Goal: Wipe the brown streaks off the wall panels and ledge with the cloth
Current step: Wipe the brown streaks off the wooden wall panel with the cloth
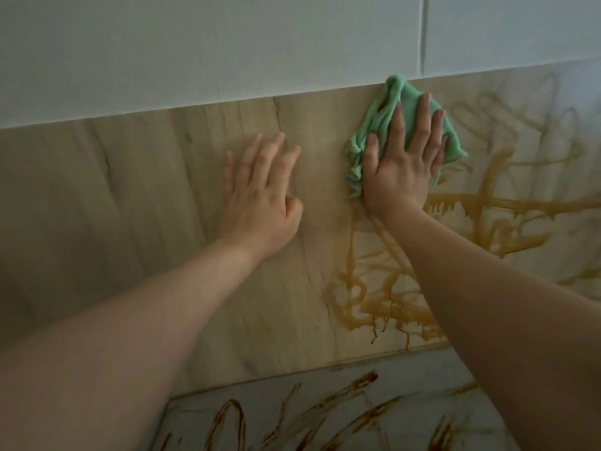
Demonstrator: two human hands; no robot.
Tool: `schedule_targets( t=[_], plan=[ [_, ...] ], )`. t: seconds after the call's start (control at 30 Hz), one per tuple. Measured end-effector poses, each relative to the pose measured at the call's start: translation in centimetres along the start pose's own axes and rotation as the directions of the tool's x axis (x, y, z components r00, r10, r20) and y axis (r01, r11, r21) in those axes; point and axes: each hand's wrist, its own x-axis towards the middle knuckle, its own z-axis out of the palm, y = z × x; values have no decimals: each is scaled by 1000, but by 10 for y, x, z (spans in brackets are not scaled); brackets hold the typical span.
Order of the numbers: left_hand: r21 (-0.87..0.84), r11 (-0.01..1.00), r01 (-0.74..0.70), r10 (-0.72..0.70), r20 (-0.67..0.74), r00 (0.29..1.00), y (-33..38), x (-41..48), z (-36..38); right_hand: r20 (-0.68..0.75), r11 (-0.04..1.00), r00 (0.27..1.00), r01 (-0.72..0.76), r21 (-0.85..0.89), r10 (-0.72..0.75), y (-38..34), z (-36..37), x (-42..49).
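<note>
**Flat right hand presses green cloth to the top of the streaked wood panel**

The right hand (403, 161) lies flat on a green cloth (380, 120). Its fingers are straight and slightly spread, and the palm presses the cloth against the wood-grain wall panel (146, 196); nothing is curled round the fabric. The cloth is bunched under the hand. Its upper fold touches the edge where the wood panel meets the white upper panels (195, 43), and crumpled folds hang out beside the thumb.

The left hand (263, 196) is laid against the same wood panel, to the left of the cloth and a little lower. Its fingers are extended and apart, with the thumb bent in toward the palm, and it holds nothing. It rests on plain wood grain, apart from the cloth.

Brown streaks (383, 307) loop and drip over the right part of the wood panel, below and to the right of the cloth. They are thickest near the panel's bottom edge, where drips run down. Fainter, smeared loops show to the right of the cloth near the top edge.

Below the panel lies the pale ledge (422, 372), marked with darker brown streaks (234, 421) in loops and strokes. Both bare forearms reach up from the lower corners, and the right one crosses part of the ledge and panel. A vertical seam (424, 34) divides the white upper panels above the cloth.
</note>
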Motion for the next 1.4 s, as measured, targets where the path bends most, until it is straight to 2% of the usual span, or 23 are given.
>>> schedule_targets(
  t=[0.1, 0.23, 0.3, 0.37, 0.4, 0.53, 0.57, 0.63, 0.7, 0.8, 0.9, 0.93, 0.97, 1.0, 1.03, 1.07, 1.1, 1.13, 1.2, 1.23, 1.27, 1.3, 1.4],
  plan=[
    [42, 999, 12, -14, 71, 997, 7, 5, 2, 5, 1000, 1000, 14, 0, -14, 1, 0, 1],
    [101, 995, 23, -32, 87, 996, 7, 13, 11, 69, 999, 998, -12, 30, 10, -4, -1, -2],
    [135, 991, 20, -31, 83, 996, 4, 13, 23, 119, 996, 989, 92, -19, -89, 6, -5, 3],
    [186, 982, 6, -18, 62, 998, 1, 12, 33, 154, 972, 965, 225, -69, -212, 24, -14, 19],
    [209, 978, -1, -8, 42, 999, 0, 12, 38, 150, 970, 964, 233, -70, -221, 34, -17, 28],
    [245, 969, -23, 34, -40, 999, -2, 11, 49, 37, 999, 999, 37, -1, -37, 33, -9, 21],
    [245, 969, -29, 47, -68, 997, -2, 10, 51, 27, 1000, 999, 31, -1, -31, 28, -2, 10],
    [250, 968, -40, 74, -129, 989, -3, 9, 56, 66, 985, 984, 167, -51, -164, 26, 10, -20],
    [259, 965, -47, 93, -168, 981, -6, 10, 59, 141, 894, 893, 440, -84, -427, 41, 21, -61],
    [303, 951, -64, 132, -211, 969, -8, 12, 64, 197, 649, 644, 759, -45, -739, 90, 37, -121],
    [344, 937, -61, 144, -221, 964, -10, 12, 67, 235, 398, 395, 917, -36, -888, 126, 40, -124],
    [350, 935, -60, 146, -224, 964, -10, 12, 68, 234, 347, 344, 937, -29, -909, 131, 38, -113],
    [354, 934, -59, 147, -226, 963, -9, 12, 69, 218, 348, 345, 937, -28, -913, 131, 36, -99],
    [355, 933, -58, 147, -230, 962, -9, 12, 69, 188, 414, 413, 909, -37, -891, 127, 32, -85],
    [357, 933, -55, 145, -233, 961, -9, 12, 68, 128, 543, 545, 838, -55, -828, 120, 29, -73],
    [359, 932, -45, 137, -233, 963, -8, 12, 68, 45, 690, 693, 721, -65, -720, 110, 29, -66],
    [359, 933, -37, 130, -237, 963, -8, 12, 68, -27, 807, 807, 588, -59, -590, 98, 29, -62],
    [361, 932, -36, 131, -241, 962, -8, 11, 67, -58, 878, 876, 477, -44, -479, 86, 31, -65],
    [374, 927, -35, 139, -254, 957, -6, 11, 68, -41, 922, 921, 387, -17, -388, 69, 39, -92],
    [384, 923, -32, 140, -258, 956, -7, 11, 68, -15, 902, 902, 431, 1, -431, 68, 46, -114],
    [392, 919, -28, 141, -263, 954, -7, 11, 69, 25, 854, 854, 520, 16, -520, 73, 53, -139],
    [396, 918, -26, 144, -270, 952, -8, 11, 69, 87, 779, 775, 627, 14, -626, 85, 58, -165],
    [412, 911, -31, 162, -289, 944, -7, 11, 70, 280, 457, 440, 889, -5, -853, 135, 64, -213]
  ],
)
